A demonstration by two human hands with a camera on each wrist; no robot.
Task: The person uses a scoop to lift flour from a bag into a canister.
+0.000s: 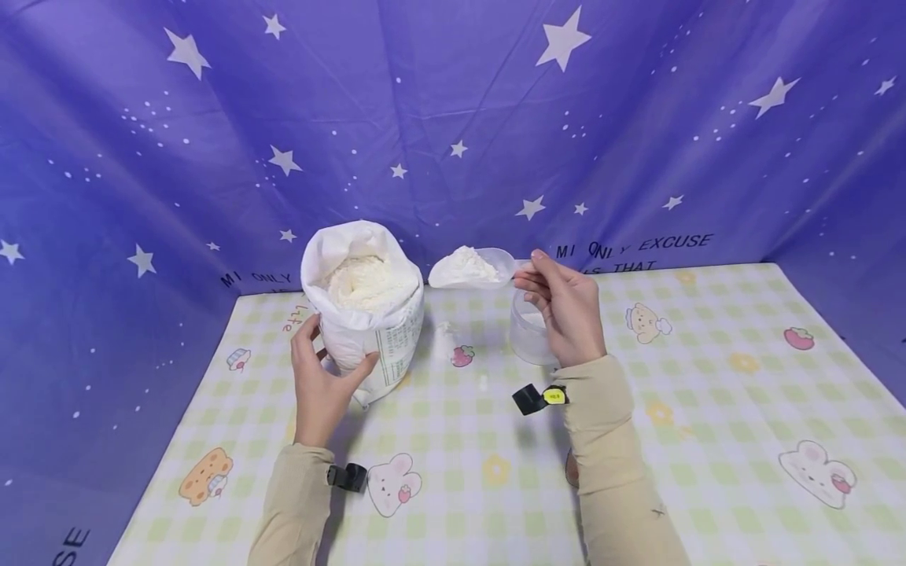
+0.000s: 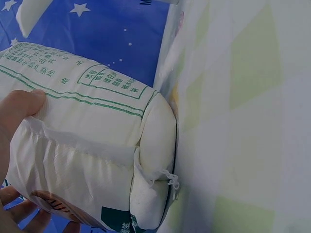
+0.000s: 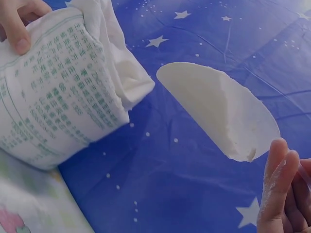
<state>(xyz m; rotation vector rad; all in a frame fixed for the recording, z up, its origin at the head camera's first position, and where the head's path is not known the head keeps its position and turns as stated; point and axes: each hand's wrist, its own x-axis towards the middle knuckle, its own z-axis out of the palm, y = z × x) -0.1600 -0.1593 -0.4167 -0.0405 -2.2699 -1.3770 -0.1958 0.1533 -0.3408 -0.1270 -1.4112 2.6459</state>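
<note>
White printed sack (image 1: 368, 330) stands on green-checked cloth (image 1: 453, 424), gripped at 7 o'clock by the wide-spread left hand (image 1: 327, 387); at the sack's 2 o'clock, a powder-laden translucent plastic scoop (image 1: 504, 268); toward the scoop's 5 o'clock, a clear round cup (image 1: 527, 339); rightmost, the right hand (image 1: 569, 310) pinches the scoop.

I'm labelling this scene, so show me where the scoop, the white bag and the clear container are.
Scoop (image 3: 216, 111): right wrist view, on the outside of its bowl.
White bag (image 1: 392, 342): head view, on its printed side.
Clear container (image 1: 528, 338): head view, on its side wall.
</note>
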